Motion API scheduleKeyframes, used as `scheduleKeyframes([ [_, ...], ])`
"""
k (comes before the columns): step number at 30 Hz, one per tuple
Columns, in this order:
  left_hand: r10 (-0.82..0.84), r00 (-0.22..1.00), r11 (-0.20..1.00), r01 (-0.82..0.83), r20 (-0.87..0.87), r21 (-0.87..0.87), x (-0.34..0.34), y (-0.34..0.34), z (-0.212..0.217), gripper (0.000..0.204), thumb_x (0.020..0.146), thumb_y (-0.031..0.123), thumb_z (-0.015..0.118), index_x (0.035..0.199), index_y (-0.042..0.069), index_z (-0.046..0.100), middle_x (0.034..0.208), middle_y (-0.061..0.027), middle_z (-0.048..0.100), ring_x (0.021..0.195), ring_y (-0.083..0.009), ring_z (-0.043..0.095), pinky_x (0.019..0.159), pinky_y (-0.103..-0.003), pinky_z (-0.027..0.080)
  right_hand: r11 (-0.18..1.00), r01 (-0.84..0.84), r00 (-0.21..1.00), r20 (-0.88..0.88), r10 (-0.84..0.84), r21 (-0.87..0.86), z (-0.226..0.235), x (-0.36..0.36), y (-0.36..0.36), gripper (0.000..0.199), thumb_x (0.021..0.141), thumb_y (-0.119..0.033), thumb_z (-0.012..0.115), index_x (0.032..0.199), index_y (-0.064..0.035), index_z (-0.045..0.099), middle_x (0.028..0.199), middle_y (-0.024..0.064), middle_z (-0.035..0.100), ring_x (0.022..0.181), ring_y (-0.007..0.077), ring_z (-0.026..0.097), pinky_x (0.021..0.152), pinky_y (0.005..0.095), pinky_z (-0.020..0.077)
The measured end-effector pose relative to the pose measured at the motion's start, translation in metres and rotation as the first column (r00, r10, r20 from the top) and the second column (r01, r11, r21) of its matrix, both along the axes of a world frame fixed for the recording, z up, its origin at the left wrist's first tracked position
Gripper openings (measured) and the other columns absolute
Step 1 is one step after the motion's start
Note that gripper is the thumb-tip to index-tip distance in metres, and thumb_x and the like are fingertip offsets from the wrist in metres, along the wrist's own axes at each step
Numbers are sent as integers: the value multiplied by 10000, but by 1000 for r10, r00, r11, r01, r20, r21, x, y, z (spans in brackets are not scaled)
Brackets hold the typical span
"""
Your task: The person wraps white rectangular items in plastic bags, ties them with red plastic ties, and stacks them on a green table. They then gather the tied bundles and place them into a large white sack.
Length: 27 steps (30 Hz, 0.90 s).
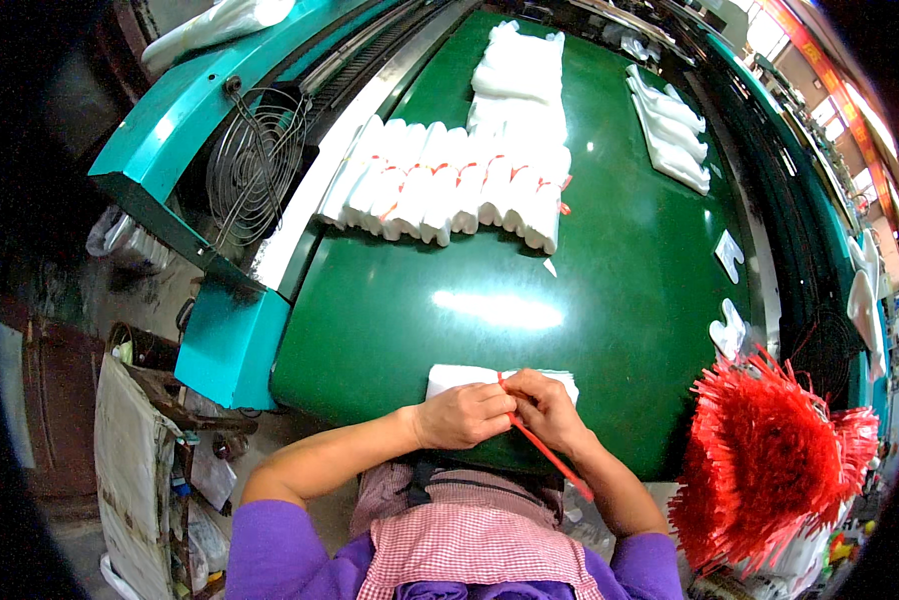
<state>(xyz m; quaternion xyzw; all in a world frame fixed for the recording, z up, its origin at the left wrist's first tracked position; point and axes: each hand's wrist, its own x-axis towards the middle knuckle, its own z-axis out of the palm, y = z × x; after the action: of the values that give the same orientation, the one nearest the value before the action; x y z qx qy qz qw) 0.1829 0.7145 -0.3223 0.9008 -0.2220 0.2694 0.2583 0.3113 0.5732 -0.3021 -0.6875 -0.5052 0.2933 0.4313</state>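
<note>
A folded bundle of white plastic bags [458, 376] lies at the near edge of the green table, with a red plastic strip [550, 455] around its middle. My left hand [465, 415] is closed in a pinch on the strip, its knuckles over the bundle's near side. Close beside it, my right hand [548, 405] also pinches the strip with bent fingers. A long loose end of the strip hangs toward me, below my right hand. My fingers hide the crossing of the strip.
Farther up the green table [370, 330], several rolled white bundles [435, 185] tied with red lie in a row, beside a flat white stack [518, 75]. More white bags [670, 130] lie far right. A red strip bunch [770, 460] hangs right; a fan guard [255, 165] stands left.
</note>
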Motion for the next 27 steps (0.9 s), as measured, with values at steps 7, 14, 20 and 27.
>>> scheduleKeyframes([
  [7, 351, 735, 750, -591, -580, -296, 27, 82, -2, 154, 813, 148, 603, 788, -1, 578, 729, -129, 590, 650, -297, 600, 591, -403, 474, 975, -170, 910, 402, 100, 143, 18, -27, -12, 148, 710, -75, 673, 776, -35, 546, 826, 107, 540, 718, 281, 559, 584, 371, 463],
  [14, 418, 881, 838, -468, -223, -280, 65, 110, 31, 276, 815, 226, 657, 999, 28, 603, 976, -131, 632, 887, -289, 619, 786, -359, 495, 964, -140, 659, 705, 262, -227, 13, 21, 26, 792, 611, -142, 735, 1313, -46, 381, 1206, 169, 529, 1115, 322, 505, 957, 425, 401],
  [20, 721, 560, 558, -818, -408, -137, 127, 199, 40, 735, 787, 465, 648, 1283, -36, 438, 1294, -254, 454, 1203, -350, 446, 1000, -416, 366, 841, 455, 732, 415, -541, 292, 34, 137, 81, 519, 813, -163, 611, 1277, -33, 416, 990, 212, 619, 833, 379, 630, 702, 408, 510],
  [27, 845, 180, 367, -880, -504, 301, 199, 207, 40, 1052, 668, 668, 617, 1425, 40, 246, 1468, -250, 194, 1343, -422, 196, 1038, -573, 226, 786, 528, 794, 515, -322, -322, 24, 237, 212, 1139, 677, -657, 646, 1418, 49, 144, 1212, 355, 479, 1082, 419, 551, 912, 404, 454],
])
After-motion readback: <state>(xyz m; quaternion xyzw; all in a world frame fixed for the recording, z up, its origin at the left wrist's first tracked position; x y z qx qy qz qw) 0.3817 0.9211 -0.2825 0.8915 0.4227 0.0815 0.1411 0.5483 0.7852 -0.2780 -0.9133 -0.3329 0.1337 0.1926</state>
